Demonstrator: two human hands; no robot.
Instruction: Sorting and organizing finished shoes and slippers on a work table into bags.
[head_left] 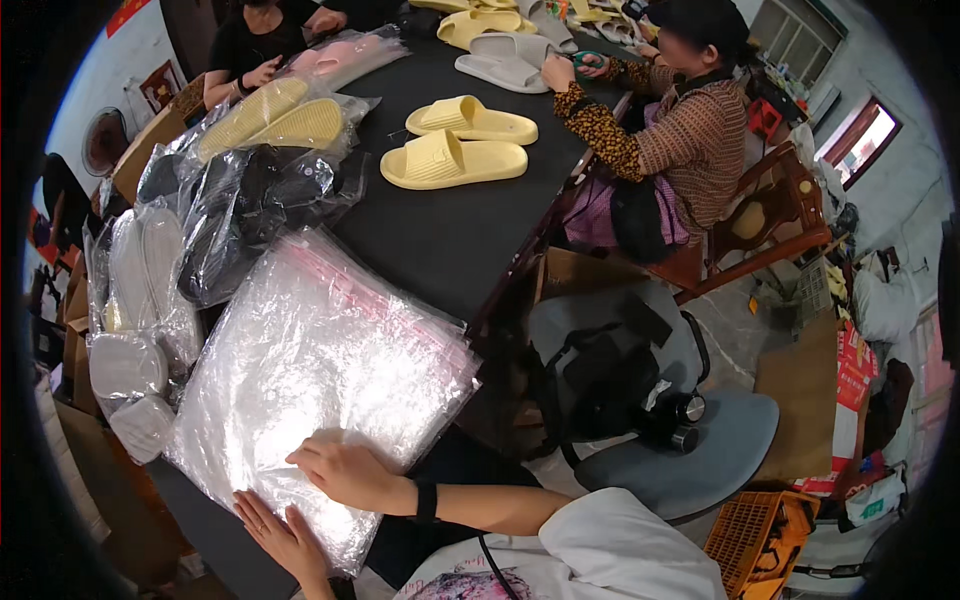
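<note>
A stack of clear plastic bags (330, 350) with pink strips along the far edge lies across the near end of the black table, shining in the light. My left hand (282, 540) rests flat near the stack's close edge, fingers stretched out. Just above it, my right hand (345, 474) is closed, its curled fingertips pinching the film of the top bag, with creases running out from them. Beyond the stack sits a pair of yellow slides (460, 160), unbagged. To the left, bagged black slippers (235, 215) and bagged pale slippers (145, 265) are piled by the table edge.
Bagged yellow slides (270, 120) lie farther up the left side. At the right, a seated co-worker (670, 130) handles a grey slide (505, 62); another person (255, 50) sits at far left. A grey chair (690, 450) holding a black bag and an orange crate (760, 540) stand right of me.
</note>
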